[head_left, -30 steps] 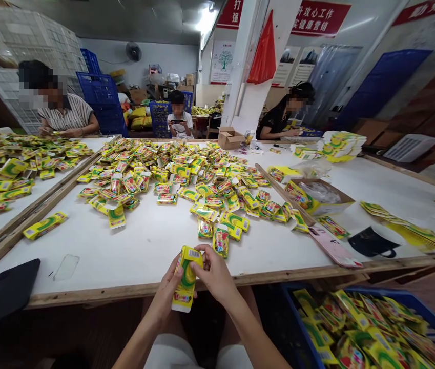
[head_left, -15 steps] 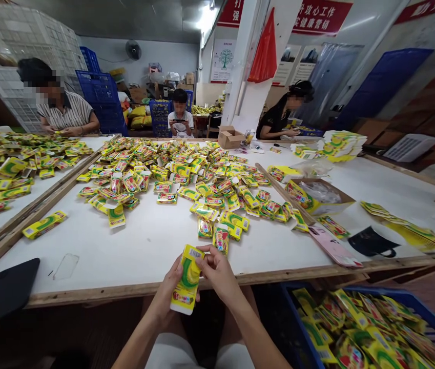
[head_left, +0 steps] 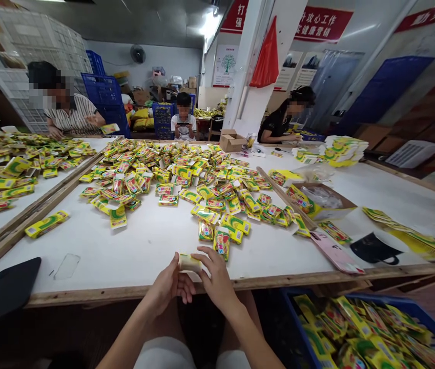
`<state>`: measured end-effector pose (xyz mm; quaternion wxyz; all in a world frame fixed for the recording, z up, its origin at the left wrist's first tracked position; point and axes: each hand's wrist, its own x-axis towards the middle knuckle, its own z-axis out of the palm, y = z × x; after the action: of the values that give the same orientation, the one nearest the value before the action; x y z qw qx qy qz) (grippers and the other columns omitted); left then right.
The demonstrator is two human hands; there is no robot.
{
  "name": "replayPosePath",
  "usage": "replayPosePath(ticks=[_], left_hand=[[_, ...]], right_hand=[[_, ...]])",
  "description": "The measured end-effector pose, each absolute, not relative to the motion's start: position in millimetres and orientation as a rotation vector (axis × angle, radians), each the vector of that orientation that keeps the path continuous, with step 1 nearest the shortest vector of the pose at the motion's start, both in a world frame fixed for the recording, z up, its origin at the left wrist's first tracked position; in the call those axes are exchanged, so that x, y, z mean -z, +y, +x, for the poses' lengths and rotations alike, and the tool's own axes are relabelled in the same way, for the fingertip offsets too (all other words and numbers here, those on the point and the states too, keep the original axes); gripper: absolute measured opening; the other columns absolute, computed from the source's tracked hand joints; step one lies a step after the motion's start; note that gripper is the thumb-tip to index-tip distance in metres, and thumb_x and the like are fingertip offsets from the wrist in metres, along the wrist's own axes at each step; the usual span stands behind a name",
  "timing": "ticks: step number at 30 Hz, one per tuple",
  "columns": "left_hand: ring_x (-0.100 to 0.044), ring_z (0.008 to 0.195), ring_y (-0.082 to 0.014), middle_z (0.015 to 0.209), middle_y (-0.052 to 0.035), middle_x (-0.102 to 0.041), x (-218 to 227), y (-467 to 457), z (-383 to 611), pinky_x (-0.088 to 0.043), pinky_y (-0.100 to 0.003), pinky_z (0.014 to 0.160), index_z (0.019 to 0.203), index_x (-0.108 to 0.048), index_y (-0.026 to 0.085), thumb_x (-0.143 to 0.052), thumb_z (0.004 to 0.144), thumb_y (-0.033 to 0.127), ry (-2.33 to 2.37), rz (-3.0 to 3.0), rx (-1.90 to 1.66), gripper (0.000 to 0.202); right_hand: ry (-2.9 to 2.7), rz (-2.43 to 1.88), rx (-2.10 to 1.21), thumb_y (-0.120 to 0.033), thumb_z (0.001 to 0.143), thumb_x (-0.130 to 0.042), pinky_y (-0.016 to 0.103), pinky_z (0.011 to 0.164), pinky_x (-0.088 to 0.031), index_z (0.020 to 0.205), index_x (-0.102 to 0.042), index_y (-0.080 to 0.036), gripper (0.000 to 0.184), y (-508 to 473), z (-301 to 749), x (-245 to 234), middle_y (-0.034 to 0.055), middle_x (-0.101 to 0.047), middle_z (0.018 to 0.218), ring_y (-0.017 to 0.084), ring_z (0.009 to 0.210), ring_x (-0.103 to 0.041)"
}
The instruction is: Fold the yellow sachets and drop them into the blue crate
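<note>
A small yellow box (head_left: pixel 190 263), blurred and turned so that little of its print shows, is held just above the table's near edge. My left hand (head_left: pixel 166 284) has its thumb at the box's left end, its other fingers curled loosely below. On the right end, the fingertips of my right hand (head_left: pixel 217 277) press against the box. Close beyond my right hand lies a yellow, green and red printed box (head_left: pixel 222 243). Farther back spreads a large heap of such boxes (head_left: pixel 179 169), some with white end flaps standing open.
Wooden strips (head_left: pixel 54 207) divide the white table (head_left: pixel 156 241). A dark phone (head_left: pixel 7 292) lies left; a pink phone case (head_left: pixel 336 252) and black mug (head_left: pixel 374 248) stand right. Below right, a blue crate (head_left: pixel 292 312) holds boxes. Several people sit around, one (head_left: pixel 75 113) at left.
The box in my hands has turned from upright, with its printed face showing, to lying nearly end-on. My left fingers have loosened. The person at left has raised a hand beside a yellow box.
</note>
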<state>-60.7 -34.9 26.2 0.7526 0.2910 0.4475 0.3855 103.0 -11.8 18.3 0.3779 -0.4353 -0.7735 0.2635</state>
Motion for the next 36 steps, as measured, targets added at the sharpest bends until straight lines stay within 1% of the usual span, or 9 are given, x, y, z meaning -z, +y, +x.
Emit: replayPosePath(ticks=[3, 6, 8, 13, 19, 24, 27, 31, 36], left_hand=[[-0.058, 0.046, -0.016, 0.061, -0.0057, -0.062, -20, -27, -70, -0.042, -0.026, 0.045, 0.092, -0.062, 0.011, -0.037, 0.078, 0.073, 1.247, 0.896, -0.937, 0.068], [-0.064, 0.087, -0.0215, 0.099, -0.0092, -0.064, -14, -22, -75, -0.049, -0.031, 0.073, 0.104, -0.057, 0.019, -0.066, 0.072, 0.052, 1.455, 1.212, -1.308, 0.047], [-0.061, 0.099, -0.0229, 0.111, -0.0088, -0.06, -11, -20, -75, -0.048, -0.034, 0.081, 0.113, -0.05, 0.023, -0.069, 0.073, 0.04, 1.355, 1.312, -1.359, 0.048], [-0.064, 0.078, -0.018, 0.096, -0.0042, -0.062, -7, -19, -73, -0.051, -0.03, 0.069, 0.12, -0.046, 0.025, -0.061, 0.081, 0.034, 1.148, 1.266, -1.222, 0.043], [-0.064, 0.078, -0.0195, 0.089, -0.0042, -0.067, -9, -14, -84, -0.051, -0.031, 0.073, 0.107, -0.061, 0.021, -0.063, 0.079, 0.029, 1.174, 1.29, -1.165, 0.029], [-0.056, 0.113, -0.0244, 0.114, -0.0082, -0.063, -12, -10, -83, -0.044, -0.036, 0.097, 0.096, -0.065, 0.019, -0.066, 0.074, 0.026, 1.164, 1.257, -1.341, 0.023], [-0.059, 0.107, -0.0224, 0.11, -0.007, -0.064, -13, -12, -78, -0.044, -0.037, 0.097, 0.102, -0.06, 0.021, -0.065, 0.075, 0.024, 1.133, 1.196, -1.416, 0.028], [-0.062, 0.097, -0.0233, 0.098, -0.0071, -0.068, -16, -14, -74, -0.046, -0.035, 0.091, 0.091, -0.065, 0.019, -0.068, 0.074, 0.029, 1.205, 1.214, -1.402, 0.02], [-0.064, 0.086, -0.0229, 0.087, -0.0065, -0.07, -16, -10, -73, -0.048, -0.034, 0.083, 0.082, -0.068, 0.018, -0.065, 0.077, 0.034, 1.306, 1.248, -1.418, 0.017]], right_hand=[[-1.848, -1.201, -0.832, -0.028, 0.085, -0.056, 0.036, 0.078, -0.043, 0.085, -0.065, -0.02, 0.012, -1, 99, -8, 0.0075, -0.066, 0.091, 0.024, 0.087, -0.058], [-1.763, -1.217, -1.075, -0.034, 0.082, -0.06, 0.03, 0.066, -0.043, 0.077, -0.063, -0.019, 0.016, 6, 95, 2, 0.0035, -0.065, 0.072, 0.02, 0.07, -0.058], [-1.728, -1.167, -1.176, -0.034, 0.08, -0.062, 0.029, 0.067, -0.044, 0.079, -0.063, -0.02, 0.014, 7, 93, 5, 0.0018, -0.066, 0.073, 0.019, 0.07, -0.058], [-1.463, -1.071, -1.15, -0.027, 0.077, -0.063, 0.031, 0.074, -0.047, 0.109, -0.05, -0.023, 0.035, 8, 93, 3, 0.0002, -0.063, 0.087, 0.017, 0.075, -0.062], [-1.681, -1.006, -1.115, -0.029, 0.085, -0.054, 0.031, 0.076, -0.046, 0.097, -0.062, -0.023, 0.016, 19, 88, -5, 0.0018, -0.066, 0.088, 0.018, 0.081, -0.061], [-1.594, -1.001, -1.042, -0.028, 0.081, -0.058, 0.031, 0.077, -0.047, 0.088, -0.064, -0.021, 0.012, 31, 76, -2, 0.0033, -0.065, 0.087, 0.019, 0.085, -0.06], [-1.475, -0.988, -1.092, -0.027, 0.081, -0.059, 0.03, 0.077, -0.049, 0.102, -0.06, -0.021, 0.022, 31, 73, 1, 0.002, -0.064, 0.085, 0.017, 0.081, -0.061], [-1.601, -0.953, -1.048, -0.03, 0.083, -0.058, 0.029, 0.077, -0.048, 0.09, -0.066, -0.021, 0.014, 24, 74, -5, 0.0042, -0.064, 0.091, 0.018, 0.087, -0.06], [-1.633, -0.992, -0.965, -0.03, 0.085, -0.057, 0.029, 0.073, -0.047, 0.086, -0.067, -0.021, 0.014, 21, 74, -9, 0.0035, -0.064, 0.085, 0.018, 0.08, -0.059]])
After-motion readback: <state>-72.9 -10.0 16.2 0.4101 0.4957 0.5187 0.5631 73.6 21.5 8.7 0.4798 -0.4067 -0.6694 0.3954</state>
